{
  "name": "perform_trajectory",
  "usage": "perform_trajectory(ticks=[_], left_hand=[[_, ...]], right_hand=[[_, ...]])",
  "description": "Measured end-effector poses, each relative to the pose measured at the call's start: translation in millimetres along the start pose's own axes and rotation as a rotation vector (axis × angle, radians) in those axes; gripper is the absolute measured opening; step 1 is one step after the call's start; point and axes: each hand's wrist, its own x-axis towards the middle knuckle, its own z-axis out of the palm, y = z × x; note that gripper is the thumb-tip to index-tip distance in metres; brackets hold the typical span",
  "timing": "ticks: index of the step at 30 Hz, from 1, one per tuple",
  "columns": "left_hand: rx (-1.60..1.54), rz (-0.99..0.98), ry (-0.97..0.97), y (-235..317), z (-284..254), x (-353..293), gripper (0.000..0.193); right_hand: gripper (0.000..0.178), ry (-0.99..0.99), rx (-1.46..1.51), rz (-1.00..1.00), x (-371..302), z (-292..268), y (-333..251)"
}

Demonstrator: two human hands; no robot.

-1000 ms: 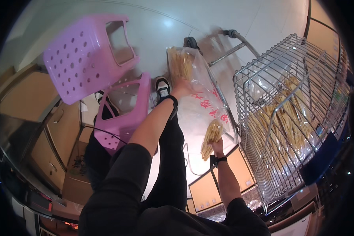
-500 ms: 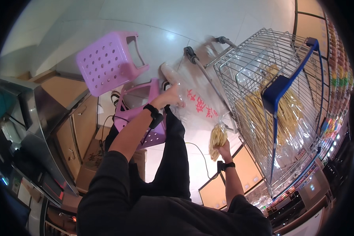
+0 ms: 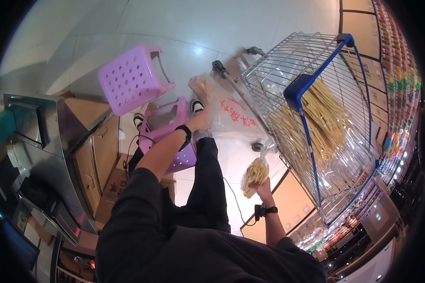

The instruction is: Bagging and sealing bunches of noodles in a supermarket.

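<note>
Bundle (image 3: 256, 172) of yellow sticks is grasped in the right hand (image 3: 263, 189), near the left edge of the cart (image 3: 296, 92). The left hand (image 3: 200, 121) meets the left edge of the bag (image 3: 227, 112); blur leaves its grip uncertain, I cannot tell. Open floor (image 3: 174, 23) stretches beyond the stools (image 3: 130, 80); the left forearm partly hides one.

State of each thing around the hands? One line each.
Yellow bundle: bagged, held
Right hand: closed on yellow bundle
Large clear bag: crumpled
Left hand: at large clear bag, grip unclear
Cart: loaded
Yellow sticks in cart: bagged, piled
Upper pink stool: orientation unclear
</note>
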Motion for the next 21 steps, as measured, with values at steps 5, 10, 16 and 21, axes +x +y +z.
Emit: perform_trajectory(ticks=[5, 10, 16, 21], left_hand=[[-0.759, -0.254, 0.032, 148.0, -44.6, -9.7, 0.092], [0.199, 0.517, 0.011, 115.4, -25.8, -6.7, 0.091], [-0.120, 0.263, 0.017, 102.1, -7.9, -11.6, 0.080], [-0.905, -0.174, 0.114, 162.7, -27.6, -5.2, 0.049]], right_hand=[[0.072, -0.034, -0.061, -0.094, -21.4, 2.8, -35.6], [0.078, -0.162, -0.039, -0.094, -14.6, 31.3, -77.8], [0.082, -0.278, 0.040, -0.098, 6.6, 61.3, -91.7], [0.046, -0.316, -0.057, -0.348, -21.2, 63.8, -121.3]])
